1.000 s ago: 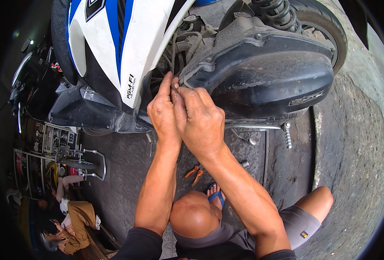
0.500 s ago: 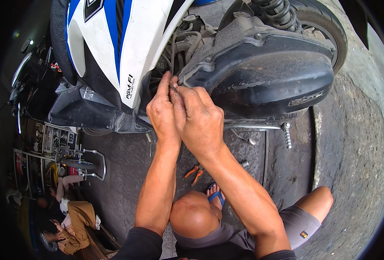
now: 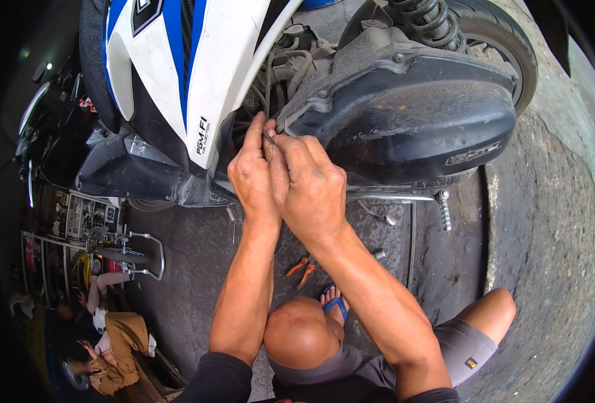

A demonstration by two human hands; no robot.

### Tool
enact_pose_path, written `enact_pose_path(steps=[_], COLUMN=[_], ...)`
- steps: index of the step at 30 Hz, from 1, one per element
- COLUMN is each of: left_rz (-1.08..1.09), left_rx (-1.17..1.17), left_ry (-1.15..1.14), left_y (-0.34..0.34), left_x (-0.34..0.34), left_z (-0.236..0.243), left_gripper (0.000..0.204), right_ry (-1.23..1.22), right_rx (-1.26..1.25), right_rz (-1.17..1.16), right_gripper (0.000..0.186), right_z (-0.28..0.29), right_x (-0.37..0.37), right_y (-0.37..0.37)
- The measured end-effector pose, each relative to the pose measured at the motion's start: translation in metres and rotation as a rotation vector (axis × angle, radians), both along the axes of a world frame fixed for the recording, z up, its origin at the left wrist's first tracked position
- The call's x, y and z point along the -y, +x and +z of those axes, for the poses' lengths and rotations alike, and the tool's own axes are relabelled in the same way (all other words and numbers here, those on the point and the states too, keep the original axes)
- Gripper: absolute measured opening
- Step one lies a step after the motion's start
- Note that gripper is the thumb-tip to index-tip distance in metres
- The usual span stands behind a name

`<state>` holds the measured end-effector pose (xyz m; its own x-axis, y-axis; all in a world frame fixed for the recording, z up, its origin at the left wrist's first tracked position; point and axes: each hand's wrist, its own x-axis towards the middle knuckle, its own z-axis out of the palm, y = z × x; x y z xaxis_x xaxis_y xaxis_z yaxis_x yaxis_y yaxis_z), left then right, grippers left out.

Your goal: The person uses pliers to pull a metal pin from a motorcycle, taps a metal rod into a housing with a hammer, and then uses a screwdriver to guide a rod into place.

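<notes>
My right hand (image 3: 314,180) has its fingers curled together, clamped on a slim dark rod-like piece (image 3: 268,137), too small to tell what kind. My left hand (image 3: 249,169) presses alongside, fingers straight and close together; their undersides are hidden, so I cannot tell whether they grip too. Taking my hands as the clock's centre, the piece sits at twelve o'clock, by my fingertips, at the gap in the scooter's side.

From ten to eleven o'clock rises a glossy white body panel with blue stripes (image 3: 223,74). Its pointed lower end, between nine and ten, carries two lines of black lettering (image 3: 203,136), running sideways, the lower line much finer. Near its top, between ten and eleven, is a dark, pale-edged angular emblem (image 3: 147,15).

At two o'clock bulges a dusty black engine cover (image 3: 425,107); raised lettering fills a small slanted badge (image 3: 473,154) on it at three. Between four and five, a small dark woven label with orange (image 3: 471,363) is on my grey shorts (image 3: 455,346). Orange-handled pliers (image 3: 305,273) lie on the dark floor (image 3: 197,248) between five and six.
</notes>
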<state>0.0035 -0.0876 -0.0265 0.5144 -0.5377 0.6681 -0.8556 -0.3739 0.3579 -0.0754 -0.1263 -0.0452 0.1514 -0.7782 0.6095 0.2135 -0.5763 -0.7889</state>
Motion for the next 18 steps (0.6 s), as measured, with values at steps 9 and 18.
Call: enact_pose_path(steps=[9,18], left_rz=[0.015,0.025], left_rx=[-0.015,-0.027], left_ry=[0.002,0.006], left_y=[-0.0014,0.0011], left_x=[0.0009,0.0006], left_z=[0.0000,-0.0012], left_gripper=[0.034,0.035], right_ry=[0.010,0.002], right_rx=[-0.013,-0.012], right_rz=[0.001,0.012], right_gripper=[0.013,0.014], right_z=[0.0010,0.0012], right_x=[-0.0007,0.0002], right_y=[-0.0003,-0.0006])
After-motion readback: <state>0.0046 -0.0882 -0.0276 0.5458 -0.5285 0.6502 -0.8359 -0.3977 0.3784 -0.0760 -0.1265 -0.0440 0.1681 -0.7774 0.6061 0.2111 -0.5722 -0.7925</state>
